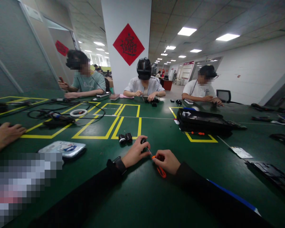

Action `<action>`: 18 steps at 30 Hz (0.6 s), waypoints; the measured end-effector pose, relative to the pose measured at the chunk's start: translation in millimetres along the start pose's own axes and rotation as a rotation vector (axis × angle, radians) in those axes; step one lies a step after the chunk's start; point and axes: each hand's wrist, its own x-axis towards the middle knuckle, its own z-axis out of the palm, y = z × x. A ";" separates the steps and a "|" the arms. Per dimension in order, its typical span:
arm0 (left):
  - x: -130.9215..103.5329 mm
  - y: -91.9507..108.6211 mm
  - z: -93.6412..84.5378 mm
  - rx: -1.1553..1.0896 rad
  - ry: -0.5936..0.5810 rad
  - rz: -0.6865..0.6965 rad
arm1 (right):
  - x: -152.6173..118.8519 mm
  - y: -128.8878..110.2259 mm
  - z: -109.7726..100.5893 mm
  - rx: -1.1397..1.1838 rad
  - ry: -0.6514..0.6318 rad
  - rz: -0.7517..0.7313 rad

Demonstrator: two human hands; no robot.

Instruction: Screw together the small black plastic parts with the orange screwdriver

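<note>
My left hand [136,152] is closed around a small black part [143,140], gripping it between thumb and fingers; what kind of part it is I cannot make out. In my right hand [168,161] is a screwdriver [153,157] with an orange handle, its thin shaft slanting up and left to the black part. The tip's exact contact is hidden by my fingers. An orange loop [161,172] hangs below the right hand onto the green table [137,202]. Two small black cylindrical parts [125,138] stand just beyond my left hand.
A black tray-like housing [204,122] lies right of centre, an orange-handled tool [197,133] before it. Black cables [49,110] and a white ring [78,112] lie left, near a clear case [64,148]. Another person's hand [8,134] rests at far left. Three people sit opposite.
</note>
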 end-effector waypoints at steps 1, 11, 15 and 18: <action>-0.2 1.2 -0.4 0.013 -0.009 0.004 | -0.1 -0.1 0.2 0.003 -0.013 -0.003; -1.0 5.9 1.3 0.226 -0.045 0.075 | 0.3 -3.2 0.8 -0.087 -0.023 -0.065; -1.3 5.4 2.3 0.271 -0.057 0.091 | 0.6 -3.3 2.3 -0.090 -0.017 -0.067; -1.5 5.5 2.3 0.269 -0.066 0.107 | 1.2 -2.6 1.8 -0.072 -0.037 -0.086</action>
